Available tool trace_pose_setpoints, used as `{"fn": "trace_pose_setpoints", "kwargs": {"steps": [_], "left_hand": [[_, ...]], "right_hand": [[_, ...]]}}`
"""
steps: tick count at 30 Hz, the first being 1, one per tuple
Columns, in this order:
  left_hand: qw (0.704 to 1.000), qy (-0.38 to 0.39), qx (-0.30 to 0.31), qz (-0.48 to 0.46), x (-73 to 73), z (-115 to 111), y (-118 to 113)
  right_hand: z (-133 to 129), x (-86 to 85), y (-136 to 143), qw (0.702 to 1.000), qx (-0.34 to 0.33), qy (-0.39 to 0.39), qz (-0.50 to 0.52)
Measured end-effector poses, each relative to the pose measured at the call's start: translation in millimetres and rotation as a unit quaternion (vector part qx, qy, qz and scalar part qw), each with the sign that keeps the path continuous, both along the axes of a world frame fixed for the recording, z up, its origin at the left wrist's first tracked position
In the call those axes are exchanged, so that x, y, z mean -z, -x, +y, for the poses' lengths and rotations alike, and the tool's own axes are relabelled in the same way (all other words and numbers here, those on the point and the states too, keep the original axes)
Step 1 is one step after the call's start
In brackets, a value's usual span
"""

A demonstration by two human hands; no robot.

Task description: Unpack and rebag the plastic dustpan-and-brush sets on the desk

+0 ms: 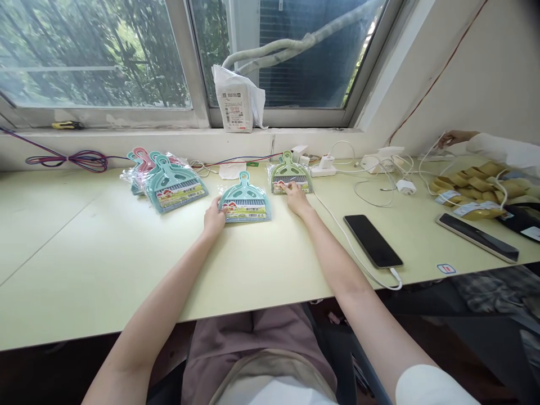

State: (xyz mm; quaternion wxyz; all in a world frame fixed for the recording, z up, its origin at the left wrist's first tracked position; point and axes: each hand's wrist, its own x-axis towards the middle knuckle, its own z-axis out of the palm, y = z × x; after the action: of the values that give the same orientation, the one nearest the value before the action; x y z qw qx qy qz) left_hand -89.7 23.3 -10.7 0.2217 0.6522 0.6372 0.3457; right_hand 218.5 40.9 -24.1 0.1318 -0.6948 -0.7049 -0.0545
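A packaged turquoise mini dustpan and brush set (245, 197) lies on the pale table in front of me. My left hand (215, 218) grips its left edge, thumb on the label, other fingers partly hidden. Just to the right and farther back is a green dustpan and brush set (288, 169), also in clear wrap. My right hand (297, 199) is closed at its lower front, fingertips pinched against the label. Off to the left, several more wrapped sets overlap in a pile, a turquoise set (172, 183) on top and a pink handle (141, 154) behind.
A black phone (373, 241) charges at right, near tangled white cables and a power strip (324, 169). Farther right are a dark flat device (476, 237), yellow straps (481, 183) and another person's hand (455, 138) holding a cable. A white packet (237, 107) stands on the windowsill.
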Motion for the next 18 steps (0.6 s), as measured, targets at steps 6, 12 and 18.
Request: {"fn": "trace_pose_setpoints", "kwargs": {"steps": [6, 12, 18], "left_hand": [[1.0, 0.0, -0.001, 0.007, -0.6, -0.2, 0.3], [1.0, -0.006, 0.0, 0.015, 2.7, 3.5, 3.2], [1.0, 0.001, 0.003, 0.002, 1.1, 4.8, 4.6]], "right_hand": [[-1.9, -3.8, 0.7, 1.0, -0.001, 0.013, -0.02], [-9.0, -9.1, 6.5, 1.0, 0.01, -0.007, -0.018], [-7.2, -7.2, 6.9, 1.0, 0.014, -0.006, -0.011]]}}
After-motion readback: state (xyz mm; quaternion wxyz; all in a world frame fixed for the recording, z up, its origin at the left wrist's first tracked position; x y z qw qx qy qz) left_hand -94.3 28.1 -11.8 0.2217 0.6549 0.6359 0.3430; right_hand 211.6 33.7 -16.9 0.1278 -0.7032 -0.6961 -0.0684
